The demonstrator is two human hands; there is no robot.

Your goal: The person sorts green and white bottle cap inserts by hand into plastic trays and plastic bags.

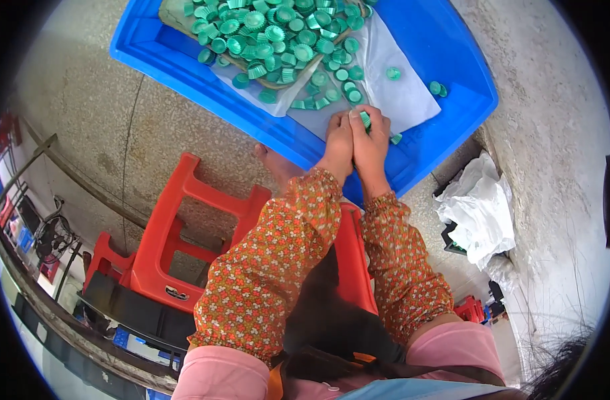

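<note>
Head view shows my left hand [338, 143] and right hand [371, 143] pressed together over the blue tray [451, 113], pinching a green ridged cap [365, 120] beside the cap pile [271, 33]; I judge I'm mid-assembly, needing a steady squeeze next.

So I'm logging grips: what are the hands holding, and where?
Both hands pinch one green cap between the fingertips, by its sides; the exact contact is hidden.
</note>
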